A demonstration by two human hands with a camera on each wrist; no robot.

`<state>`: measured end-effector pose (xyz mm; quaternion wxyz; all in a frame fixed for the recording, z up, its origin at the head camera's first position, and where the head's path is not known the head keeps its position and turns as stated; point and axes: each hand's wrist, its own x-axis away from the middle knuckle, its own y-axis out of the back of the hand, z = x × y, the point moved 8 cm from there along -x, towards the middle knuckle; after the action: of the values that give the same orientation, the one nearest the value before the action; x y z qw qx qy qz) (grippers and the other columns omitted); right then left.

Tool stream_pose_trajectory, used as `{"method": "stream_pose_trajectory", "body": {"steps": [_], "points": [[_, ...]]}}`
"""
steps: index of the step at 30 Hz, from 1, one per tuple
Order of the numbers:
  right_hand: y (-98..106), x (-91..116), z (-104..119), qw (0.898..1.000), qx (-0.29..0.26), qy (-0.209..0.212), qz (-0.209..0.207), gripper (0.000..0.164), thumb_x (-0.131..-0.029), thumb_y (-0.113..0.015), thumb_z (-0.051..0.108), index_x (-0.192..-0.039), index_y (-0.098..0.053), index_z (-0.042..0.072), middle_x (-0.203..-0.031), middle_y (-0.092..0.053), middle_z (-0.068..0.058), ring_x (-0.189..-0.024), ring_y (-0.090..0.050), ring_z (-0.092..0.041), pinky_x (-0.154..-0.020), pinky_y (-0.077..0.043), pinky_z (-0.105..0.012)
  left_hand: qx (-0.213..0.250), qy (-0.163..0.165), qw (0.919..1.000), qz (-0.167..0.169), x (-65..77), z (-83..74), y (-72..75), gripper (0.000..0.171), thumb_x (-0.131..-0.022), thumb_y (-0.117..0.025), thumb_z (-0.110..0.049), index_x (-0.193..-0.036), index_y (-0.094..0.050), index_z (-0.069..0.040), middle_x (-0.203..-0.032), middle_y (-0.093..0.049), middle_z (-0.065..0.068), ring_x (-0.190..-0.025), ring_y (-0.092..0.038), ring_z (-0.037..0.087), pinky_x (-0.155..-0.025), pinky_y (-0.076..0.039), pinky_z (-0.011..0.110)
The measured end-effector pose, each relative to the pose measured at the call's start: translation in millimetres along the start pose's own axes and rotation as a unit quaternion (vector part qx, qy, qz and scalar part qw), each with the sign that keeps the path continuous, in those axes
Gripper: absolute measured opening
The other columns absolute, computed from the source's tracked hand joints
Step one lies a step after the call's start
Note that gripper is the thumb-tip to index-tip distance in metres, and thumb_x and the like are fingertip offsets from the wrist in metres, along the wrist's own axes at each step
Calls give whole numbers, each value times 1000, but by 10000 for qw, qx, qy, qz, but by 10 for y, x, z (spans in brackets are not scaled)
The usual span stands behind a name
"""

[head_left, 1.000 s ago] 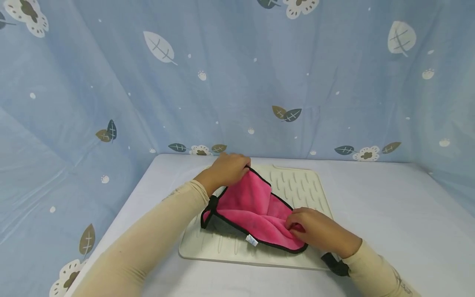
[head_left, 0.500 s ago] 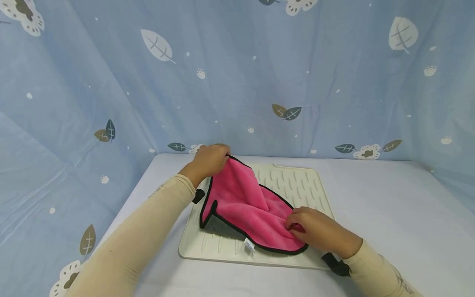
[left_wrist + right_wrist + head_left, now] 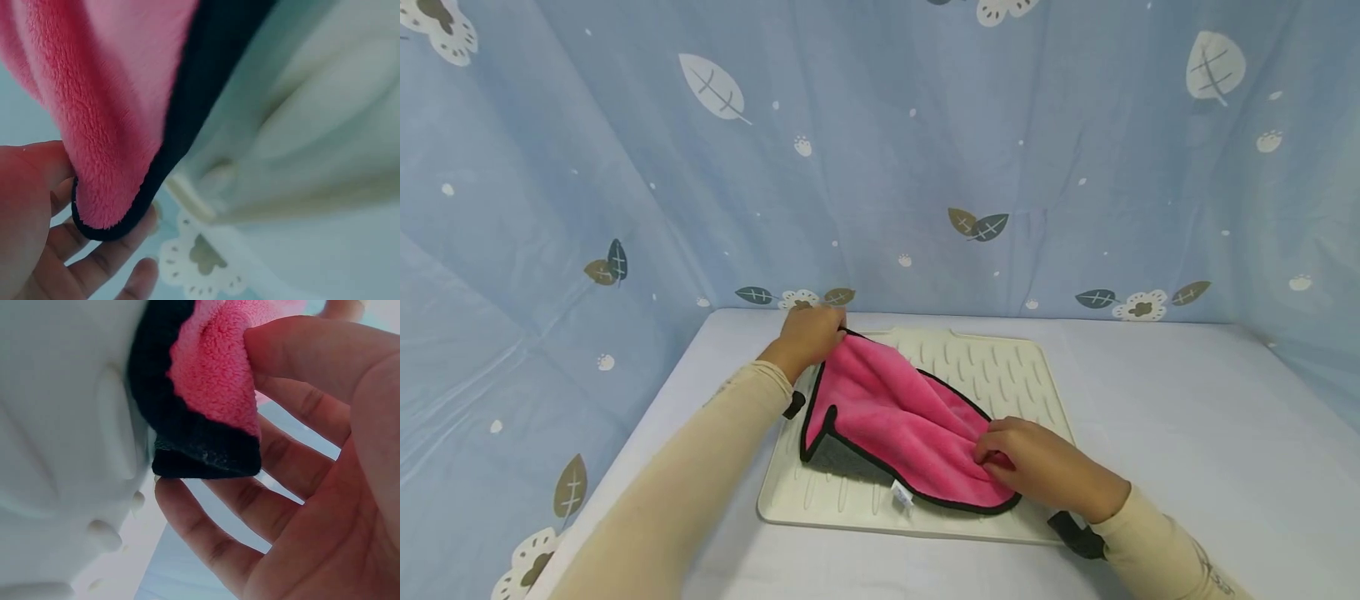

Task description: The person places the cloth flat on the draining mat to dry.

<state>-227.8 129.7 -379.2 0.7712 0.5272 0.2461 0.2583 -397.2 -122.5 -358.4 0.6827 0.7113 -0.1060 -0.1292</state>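
A fluffy pink cloth (image 3: 895,408) with black edging and a grey underside lies partly raised and creased over a cream ribbed mat (image 3: 1000,375). My left hand (image 3: 811,333) pinches its far left corner, which the left wrist view shows between thumb and fingers as a rounded pink tip (image 3: 106,206). At the cloth's right end my right hand (image 3: 1037,458) pinches the fabric, thumb on the pink side and fingers behind the black-edged corner (image 3: 212,450). A small white label (image 3: 902,493) hangs from the near edge. The near left corner folds up, baring some grey (image 3: 846,458).
The mat lies on a white-covered table (image 3: 1165,433). Behind and to the left hangs a blue curtain (image 3: 880,167) printed with leaves and flowers. Black straps (image 3: 1077,535) circle the wrists over beige sleeves (image 3: 677,475).
My left hand has moved left, drawing the cloth's far corner with it, first up and then slightly down. The cloth is more spread out. My right hand has stayed in place.
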Motion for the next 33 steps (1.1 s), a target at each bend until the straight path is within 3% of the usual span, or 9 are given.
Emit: {"method": "stream_pose_trajectory", "body": {"steps": [12,16,21,28,33], "points": [[7,-15,-2,10000,39,26,-54,17,-82,-79,6,-90,-75,20,-92,-66,10,-86,-61,-8,-79,-56,-31,-58,47,9997,235,100,-26,-206,16,-100,-60,-25,-102,-67,-12,-106,-70,9,-104,-66,33,-91,-47,58],[-2,-19,-7,10000,55,35,-76,16,-82,-79,6,-89,-74,20,-92,-66,10,-87,-61,-8,-80,-56,-31,-30,30,10000,84,126,-28,-188,18,-100,-59,-26,-109,-67,-12,-109,-68,10,-107,-64,33,-93,-45,59],[-2,-24,-3,10000,2,6,-39,16,-82,-79,6,-90,-74,20,-92,-66,10,-87,-61,-8,-79,-56,-31,270,-108,9989,-376,240,-97,-71,26,-100,-58,-27,-122,-65,-15,-119,-64,9,-116,-58,34,-96,-42,60],[2,-20,4,10000,20,22,-89,16,-82,-78,5,-89,-74,19,-93,-66,10,-87,-61,-9,-79,-56,-31,497,-662,9931,-827,581,-352,66,27,-98,-63,-28,-123,-67,-18,-121,-63,6,-116,-59,30,-96,-44,59],[-5,-18,-2,9999,12,-20,-121,16,-82,-78,5,-89,-74,20,-92,-65,10,-87,-60,-8,-79,-56,-31,580,-1413,9857,-705,904,-634,53,29,-96,-66,-30,-122,-66,-17,-122,-64,4,-118,-60,24,-98,-47,53]]}}
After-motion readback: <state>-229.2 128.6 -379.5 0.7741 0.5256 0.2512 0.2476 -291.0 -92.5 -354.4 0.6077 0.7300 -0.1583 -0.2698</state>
